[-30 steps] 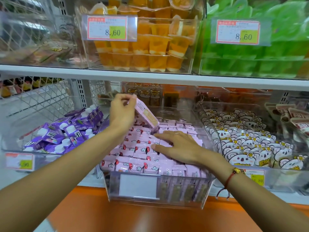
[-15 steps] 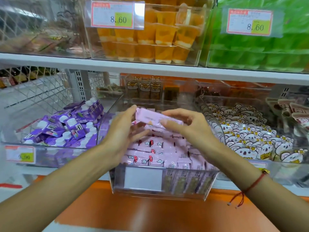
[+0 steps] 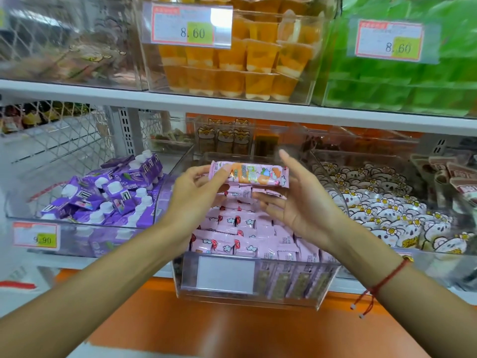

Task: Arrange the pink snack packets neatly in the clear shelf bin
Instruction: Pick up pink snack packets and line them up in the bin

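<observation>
Left hand point(image 3: 196, 195), centre of frame, pinches the left end of 1 pink snack packet point(image 3: 249, 174), thumb on its face, holding it level above the clear shelf bin point(image 3: 247, 288). Right hand point(image 3: 296, 202) is released, fingers straight and spread, fingertips just beside the packet's right end; contact cannot be told. The bin holds many more pink packets point(image 3: 240, 236), too overlapped to count. 2 price tags reading 8.60 point(image 3: 192, 25) sit at top.

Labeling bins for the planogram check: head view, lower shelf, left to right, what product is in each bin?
Purple drink cartons → pink snack packets in the clear shelf bin, with one pink packet held above it in the left hand → white bear-print packets → brown cups at the far right edge.
</observation>
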A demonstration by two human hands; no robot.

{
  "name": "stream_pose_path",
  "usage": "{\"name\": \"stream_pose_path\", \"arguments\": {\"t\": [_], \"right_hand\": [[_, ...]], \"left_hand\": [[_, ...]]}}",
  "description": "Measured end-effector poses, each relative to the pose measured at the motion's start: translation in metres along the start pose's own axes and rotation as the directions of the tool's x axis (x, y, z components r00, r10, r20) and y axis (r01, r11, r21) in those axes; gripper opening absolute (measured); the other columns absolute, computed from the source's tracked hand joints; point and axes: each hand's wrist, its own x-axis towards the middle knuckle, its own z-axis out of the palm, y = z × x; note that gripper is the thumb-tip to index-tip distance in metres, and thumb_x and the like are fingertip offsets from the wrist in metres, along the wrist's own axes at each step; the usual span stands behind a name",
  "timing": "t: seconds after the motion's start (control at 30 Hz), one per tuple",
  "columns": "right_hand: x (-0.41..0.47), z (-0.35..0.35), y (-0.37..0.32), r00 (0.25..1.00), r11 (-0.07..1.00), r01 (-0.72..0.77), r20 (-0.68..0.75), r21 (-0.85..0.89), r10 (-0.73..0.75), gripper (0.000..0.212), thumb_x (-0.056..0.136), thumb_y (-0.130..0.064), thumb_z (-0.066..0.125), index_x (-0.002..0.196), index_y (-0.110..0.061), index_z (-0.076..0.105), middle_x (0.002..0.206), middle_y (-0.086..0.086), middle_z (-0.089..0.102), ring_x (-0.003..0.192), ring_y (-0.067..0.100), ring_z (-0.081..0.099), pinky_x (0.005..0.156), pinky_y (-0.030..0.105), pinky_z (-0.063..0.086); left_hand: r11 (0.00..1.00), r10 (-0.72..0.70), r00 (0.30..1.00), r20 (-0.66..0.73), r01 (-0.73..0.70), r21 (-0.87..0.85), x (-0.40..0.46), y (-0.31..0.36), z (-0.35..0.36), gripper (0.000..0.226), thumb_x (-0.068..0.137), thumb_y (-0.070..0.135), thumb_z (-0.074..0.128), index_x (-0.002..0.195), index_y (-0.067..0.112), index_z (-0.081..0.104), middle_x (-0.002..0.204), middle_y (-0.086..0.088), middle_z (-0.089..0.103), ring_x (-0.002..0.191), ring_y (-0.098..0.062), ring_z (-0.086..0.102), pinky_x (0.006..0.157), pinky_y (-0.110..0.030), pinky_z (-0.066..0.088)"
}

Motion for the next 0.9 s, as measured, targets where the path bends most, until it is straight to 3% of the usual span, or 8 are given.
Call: {"name": "stream_pose_path", "arguments": {"t": [0.1, 0.27, 0.37, 0.47, 0.53, 0.6, 0.67, 0.9], "right_hand": [[0.002, 0.003, 0.008, 0.989, 0.981, 0.141, -0.031, -0.136, -0.147, 0.026, 0.072, -0.035, 0.073, 0.093, -0.019, 0.069, 0.087, -0.003, 0.072, 0.076, 0.008, 0.067, 0.063, 0.019, 0.053], [0.008, 0.001, 0.013, 0.941, 0.960, 0.252, -0.200, -0.119, -0.272, 0.012, 0.083, -0.014, 0.069, 0.094, -0.009, 0.067, 0.082, 0.000, 0.071, 0.068, 0.005, 0.064, 0.061, 0.013, 0.051], [0.014, -0.008, 0.010, 0.865, 0.956, 0.279, -0.409, -0.088, -0.290, 0.030, 0.085, -0.012, 0.068, 0.112, -0.002, 0.059, 0.091, 0.008, 0.069, 0.069, 0.011, 0.064, 0.064, 0.016, 0.055], [0.019, -0.019, 0.017, 0.748, 0.890, 0.241, -0.511, -0.386, -0.424, 0.049, 0.084, -0.015, 0.070, 0.125, -0.006, 0.043, 0.105, 0.011, 0.064, 0.088, 0.022, 0.065, 0.080, 0.032, 0.055], [0.021, -0.019, 0.021, 0.721, 0.790, 0.225, -0.447, -0.571, -0.529, 0.050, 0.084, -0.017, 0.071, 0.121, -0.013, 0.038, 0.101, 0.005, 0.062, 0.088, 0.018, 0.063, 0.076, 0.028, 0.053], [0.026, -0.016, 0.020, 0.718, 0.685, 0.257, -0.340, -0.682, -0.608, 0.045, 0.084, -0.017, 0.070, 0.114, -0.017, 0.036, 0.086, -0.002, 0.061, 0.069, 0.009, 0.060, 0.059, 0.021, 0.047], [0.034, -0.013, 0.017, 0.727, 0.553, 0.260, -0.217, -0.792, -0.652, 0.042, 0.084, -0.017, 0.071, 0.108, -0.017, 0.036, 0.078, -0.003, 0.062, 0.062, 0.010, 0.058, 0.058, 0.030, 0.047], [0.050, -0.008, -0.020, 0.879, 0.036, 0.278, 0.239, -0.960, -0.413, 0.038, 0.084, -0.019, 0.071, 0.104, -0.018, 0.040, 0.086, 0.005, 0.068, 0.076, 0.021, 0.066, 0.072, 0.044, 0.056]], "left_hand": [[0.999, 0.019, 1.000, 0.008, -0.020, 0.035, 0.003, -0.004, 0.004, 0.038, 0.088, 0.037, 0.061, 0.119, 0.017, 0.055, 0.102, 0.004, 0.069, 0.096, -0.015, 0.066, 0.093, -0.035, 0.051], [0.935, 0.164, 0.976, 0.144, -0.200, 0.293, 0.017, -0.012, 0.008, 0.024, 0.093, 0.040, 0.053, 0.113, 0.026, 0.051, 0.106, 0.013, 0.062, 0.094, 0.004, 0.058, 0.084, -0.015, 0.044], [0.730, 0.204, 0.922, 0.329, -0.367, 0.577, 0.022, -0.018, 0.003, 0.037, 0.097, 0.037, 0.045, 0.132, 0.024, 0.046, 0.127, 0.008, 0.056, 0.113, -0.012, 0.055, 0.098, -0.030, 0.044], [0.483, 0.117, 0.859, 0.499, -0.488, 0.727, 0.025, -0.024, 0.001, 0.037, 0.099, 0.028, 0.040, 0.136, 0.024, 0.045, 0.136, -0.002, 0.052, 0.106, -0.025, 0.055, 0.086, -0.034, 0.046], [0.379, 0.059, 0.838, 0.543, -0.522, 0.764, 0.028, -0.027, 0.000, 0.035, 0.099, 0.029, 0.036, 0.129, 0.022, 0.052, 0.131, -0.005, 0.055, 0.106, -0.024, 0.052, 0.085, -0.033, 0.044], [0.302, 0.025, 0.828, 0.560, -0.541, 0.785, 0.030, -0.028, -0.002, 0.034, 0.099, 0.033, 0.033, 0.123, 0.020, 0.054, 0.130, -0.003, 0.056, 0.114, -0.025, 0.048, 0.091, -0.037, 0.043], [0.268, 0.007, 0.815, 0.579, -0.559, 0.784, 0.031, -0.029, -0.004, 0.037, 0.099, 0.036, 0.031, 0.127, 0.024, 0.052, 0.133, 0.002, 0.053, 0.118, -0.023, 0.045, 0.093, -0.034, 0.040], [0.292, 0.152, 0.819, 0.553, -0.572, 0.766, 0.024, -0.036, -0.011, 0.033, 0.096, 0.039, 0.037, 0.115, 0.020, 0.057, 0.113, 0.002, 0.062, 0.107, -0.018, 0.050, 0.085, -0.036, 0.045]]}}
